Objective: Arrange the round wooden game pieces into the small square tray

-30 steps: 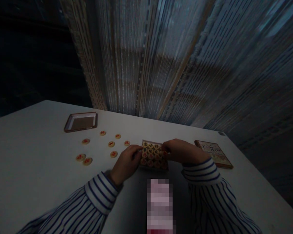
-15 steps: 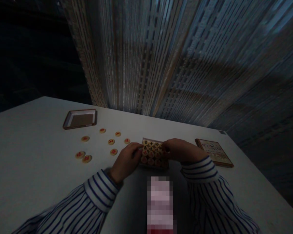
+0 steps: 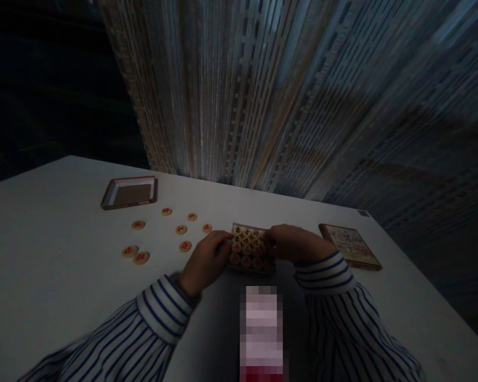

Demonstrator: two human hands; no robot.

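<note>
A small box (image 3: 250, 272) of Chinese chess pieces (image 3: 246, 241) sits on the white table in front of me. The round pieces lie in rows, with black characters in the far rows and red ones in the near rows. My left hand (image 3: 209, 258) is closed at the box's left edge, thumb and fingers against it. At the right edge my right hand (image 3: 297, 244) is curled, covering that end and some pieces. Its fingertips are partly hidden. Several loose red-marked pieces (image 3: 185, 246) lie left of my left hand, two of them touching (image 3: 141, 258).
An open tray-like lid (image 3: 132, 195) lies at the far left of the white table (image 3: 63, 254). On the right is a flat box with a printed picture and characters (image 3: 352, 246). A string curtain (image 3: 223, 95) hangs behind the table's far edge.
The view has shifted very slightly. Both hands stay at the box's sides, and the loose pieces lie where they were.
</note>
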